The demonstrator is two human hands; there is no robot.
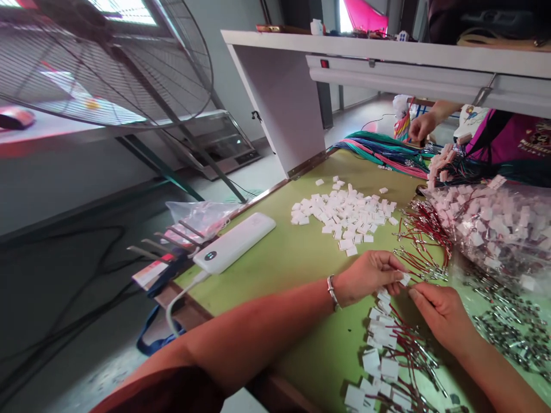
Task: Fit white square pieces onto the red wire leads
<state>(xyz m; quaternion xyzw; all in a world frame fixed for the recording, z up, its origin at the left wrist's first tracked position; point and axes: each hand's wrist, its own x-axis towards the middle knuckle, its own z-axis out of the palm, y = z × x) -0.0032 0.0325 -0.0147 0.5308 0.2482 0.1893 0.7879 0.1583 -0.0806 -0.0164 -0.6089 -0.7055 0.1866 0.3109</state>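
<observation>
My left hand (372, 275) pinches a small white connector (404, 279) between thumb and fingers. Close beside it, my right hand (439, 312) has its thumb and fingertips pressed together at a thin red wire that meets the connector. Under and below my hands lies a row of white connectors with red wires (383, 332). Loose red wires with metal ends (424, 244) are just beyond my hands. Farther back is a spread pile of white connectors (348, 212) on the green table (258, 287).
A white power bank (235, 244) with a cable lies at the left edge. Small metal parts (508, 321) and a bag of white connectors (495, 229) are at right. A fan (107, 63) stands at left. Across the table, another person's hand (424, 126) is near wire bundles (379, 152).
</observation>
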